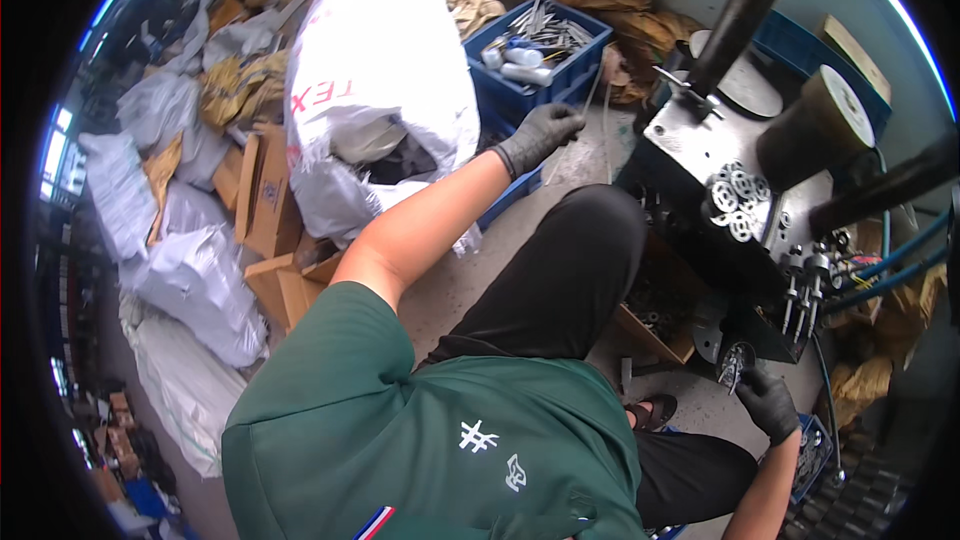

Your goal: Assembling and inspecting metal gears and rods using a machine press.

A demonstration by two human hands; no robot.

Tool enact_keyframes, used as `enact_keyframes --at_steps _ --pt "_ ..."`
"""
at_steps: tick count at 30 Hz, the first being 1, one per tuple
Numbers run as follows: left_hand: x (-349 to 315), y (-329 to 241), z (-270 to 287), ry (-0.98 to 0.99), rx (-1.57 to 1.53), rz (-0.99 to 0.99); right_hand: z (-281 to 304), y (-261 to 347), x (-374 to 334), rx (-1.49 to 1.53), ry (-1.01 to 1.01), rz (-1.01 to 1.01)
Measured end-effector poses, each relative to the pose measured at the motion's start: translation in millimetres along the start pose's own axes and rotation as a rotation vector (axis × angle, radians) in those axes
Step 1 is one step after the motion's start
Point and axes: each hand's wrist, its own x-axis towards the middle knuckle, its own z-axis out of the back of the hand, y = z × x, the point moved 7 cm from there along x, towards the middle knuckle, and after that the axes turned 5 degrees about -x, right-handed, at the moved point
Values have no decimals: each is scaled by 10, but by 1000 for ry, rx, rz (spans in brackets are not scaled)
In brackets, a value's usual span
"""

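Both my hands wear dark gloves. My left hand (pixel 541 139) is stretched forward over the floor, between the white sack and the machine. Its fingers are curled closed; a thin pale strand (pixel 597 80) shows just beyond them, and I cannot make out what is in the grip. Low at the right, my right hand (pixel 770 406) is closed on a shiny metal part (pixel 735 365) below the machine's front edge. Several silver ring-shaped parts with holes (pixel 738 198) lie on the machine's metal table (pixel 690 130), beside a dark cylinder (pixel 815 130).
A blue crate (pixel 595 35) with metal pieces and white bottles stands beyond my left hand. The big white sack (pixel 385 50) and cardboard boxes (pixel 265 195) crowd the left. Thick dark posts (pixel 745 20) rise from the machine. An open box of small parts (pixel 655 325) sits beneath it.
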Motion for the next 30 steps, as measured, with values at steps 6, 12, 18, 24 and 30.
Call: enact_keyframes --at_steps 6,12,18,24,30 --pt "-1369 1934 1427 -106 770 370 -478 -1069 70 18 -46 -223" --pt "-2218 2561 2621 -913 970 -132 -660 -1026 253 443 133 -246" --pt "-1716 2587 2142 -553 799 150 -618 -1069 253 297 159 -326" --pt "-808 2447 1393 -235 871 231 -575 -1195 138 336 96 -392" --pt "-77 3269 1542 -406 438 558 -648 -1369 77 393 123 -503"
